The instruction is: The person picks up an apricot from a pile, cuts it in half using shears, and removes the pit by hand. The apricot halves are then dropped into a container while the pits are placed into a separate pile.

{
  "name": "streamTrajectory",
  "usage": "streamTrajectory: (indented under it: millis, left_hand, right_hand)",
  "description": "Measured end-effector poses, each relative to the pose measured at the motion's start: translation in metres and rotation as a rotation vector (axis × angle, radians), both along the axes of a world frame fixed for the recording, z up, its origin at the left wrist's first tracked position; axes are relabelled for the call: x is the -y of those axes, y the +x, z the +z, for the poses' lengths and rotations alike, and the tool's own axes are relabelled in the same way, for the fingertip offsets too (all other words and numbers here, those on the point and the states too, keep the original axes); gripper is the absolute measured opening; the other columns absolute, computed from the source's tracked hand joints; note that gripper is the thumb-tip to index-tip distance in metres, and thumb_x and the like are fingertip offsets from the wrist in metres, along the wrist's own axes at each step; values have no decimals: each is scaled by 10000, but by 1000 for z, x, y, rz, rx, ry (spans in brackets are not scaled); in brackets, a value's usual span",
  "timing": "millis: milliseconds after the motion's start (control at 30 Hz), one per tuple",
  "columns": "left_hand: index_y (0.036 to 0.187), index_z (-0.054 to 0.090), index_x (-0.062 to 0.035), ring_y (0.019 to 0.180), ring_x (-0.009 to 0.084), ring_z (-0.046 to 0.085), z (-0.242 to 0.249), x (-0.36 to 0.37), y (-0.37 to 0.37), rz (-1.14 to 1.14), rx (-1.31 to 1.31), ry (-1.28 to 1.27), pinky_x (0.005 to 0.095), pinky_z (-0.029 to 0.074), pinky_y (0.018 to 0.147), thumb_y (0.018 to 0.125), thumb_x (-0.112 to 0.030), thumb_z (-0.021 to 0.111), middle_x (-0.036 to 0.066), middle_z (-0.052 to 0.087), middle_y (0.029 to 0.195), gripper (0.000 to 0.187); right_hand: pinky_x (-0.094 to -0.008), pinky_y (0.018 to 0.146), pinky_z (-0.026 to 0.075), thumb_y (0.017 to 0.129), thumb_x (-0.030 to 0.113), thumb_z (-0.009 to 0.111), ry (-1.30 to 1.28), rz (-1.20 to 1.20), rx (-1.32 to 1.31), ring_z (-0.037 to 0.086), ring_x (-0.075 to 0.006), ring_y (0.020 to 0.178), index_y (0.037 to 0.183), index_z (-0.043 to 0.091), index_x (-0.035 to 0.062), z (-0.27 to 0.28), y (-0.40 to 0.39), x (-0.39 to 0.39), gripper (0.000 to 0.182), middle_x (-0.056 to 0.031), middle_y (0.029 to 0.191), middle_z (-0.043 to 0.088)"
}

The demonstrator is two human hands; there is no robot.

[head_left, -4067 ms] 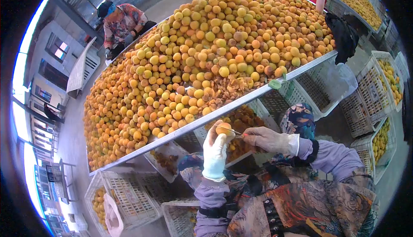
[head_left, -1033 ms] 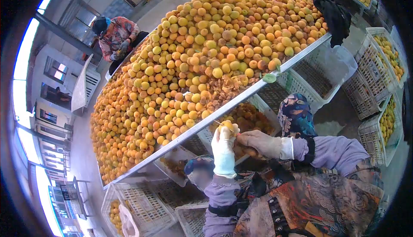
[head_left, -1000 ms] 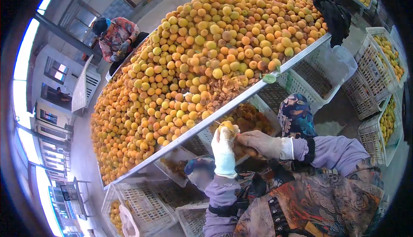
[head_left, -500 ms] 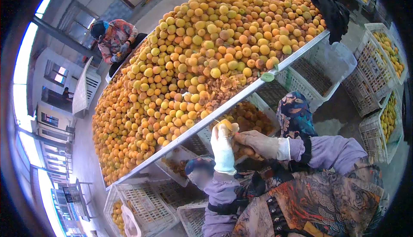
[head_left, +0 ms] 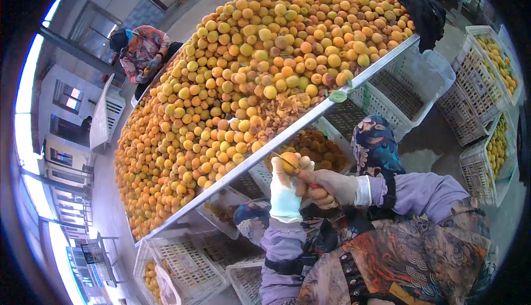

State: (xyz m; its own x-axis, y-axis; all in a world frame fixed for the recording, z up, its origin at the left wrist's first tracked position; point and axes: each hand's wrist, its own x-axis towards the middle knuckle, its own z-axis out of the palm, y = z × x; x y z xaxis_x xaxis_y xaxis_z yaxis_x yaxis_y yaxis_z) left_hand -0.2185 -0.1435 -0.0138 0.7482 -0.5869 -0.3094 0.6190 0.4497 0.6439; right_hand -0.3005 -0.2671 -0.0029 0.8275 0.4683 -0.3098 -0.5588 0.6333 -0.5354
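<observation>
Over the metal edge of the heaped table, my left hand [head_left: 285,191], in a pale glove, is closed around an orange-yellow apricot [head_left: 289,162]. My right hand [head_left: 333,187], also gloved, grips a small knife whose thin blade [head_left: 283,159] lies across the fruit. Only a bit of its reddish handle shows between the fingers. Both hands are close together, above a crate of split apricot pieces [head_left: 318,149]. The heap of whole apricots [head_left: 221,106] rises just beyond them.
A metal rim [head_left: 243,165] edges the table. Pale plastic crates stand underneath, with another crate [head_left: 182,261] at lower left and stacked crates [head_left: 475,78] of fruit at right. A black cloth [head_left: 423,14] hangs at the corner. Another person [head_left: 142,53] works across the heap.
A whole-looking apricot now sits in my left hand, with the knife blade across it. Earlier, opened fruit showed at those fingertips. The view has shifted slightly.
</observation>
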Motion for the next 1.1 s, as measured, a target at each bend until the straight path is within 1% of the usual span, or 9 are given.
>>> streamTrajectory:
  millis: [167,400,467,533,633,733,1000,1067,1100]
  left_hand:
    - [1102,508,17,927,279,578,-4,1,-7,-1,-75,-96,409,443,931,900,-518,443,144,596,975,575]
    - [1149,491,-8,903,228,576,-19,-12,4,166,180,92,348,472,820,947,-434,406,108,576,1003,479]
    - [1142,494,-27,850,189,568,-25,-16,1,174,563,426,357,491,760,954,-425,392,96,564,934,452]
    - [1136,485,-22,829,158,561,-4,-4,-9,202,619,530,308,492,717,962,-363,399,92,549,932,393]
    - [1103,484,-5,770,234,580,-9,6,-10,510,1261,829,309,481,713,935,-362,466,112,568,918,394]
    - [1072,499,6,763,253,589,3,10,-22,412,1262,971,326,476,722,934,-355,467,135,587,892,388]
    - [993,508,-5,754,306,577,4,21,-22,479,1057,1040,376,451,687,954,-284,408,181,583,840,299]
    - [985,495,9,808,280,565,-10,18,-17,456,986,1006,375,436,701,969,-247,372,166,575,889,285]
    - [988,502,2,828,261,560,-19,15,-13,452,1033,987,365,441,715,972,-246,365,150,568,914,284]
  right_hand:
    - [-228,317,207,961,457,337,191,47,-4,264,-57,352,951,543,78,-6,1,-1,432,64,481,278]
    - [-221,356,297,946,338,435,-617,-64,193,389,-72,396,919,569,59,17,3,10,311,14,523,441]
    - [-224,358,320,904,373,521,-585,-403,61,399,-74,401,951,563,102,15,15,17,279,10,549,471]
    - [-216,408,352,888,368,548,-580,-465,16,434,-68,464,981,562,93,5,30,18,291,4,602,503]
    - [-253,544,417,857,411,580,-686,-596,91,502,-88,616,1012,581,56,-24,47,3,387,-21,735,573]
    - [-306,703,451,847,382,587,-682,-686,135,560,-156,755,934,600,24,-24,53,-16,369,-67,809,622]
    - [-316,642,444,837,345,586,-651,-871,160,545,-161,657,855,600,26,-16,63,-31,320,-75,709,600]
    - [-326,623,446,830,337,586,-906,-782,199,556,-199,631,849,606,37,-7,62,-27,302,-100,687,597]
    - [-294,580,432,832,243,608,-977,-758,195,504,-112,611,815,585,16,-7,64,-26,229,-55,650,568]
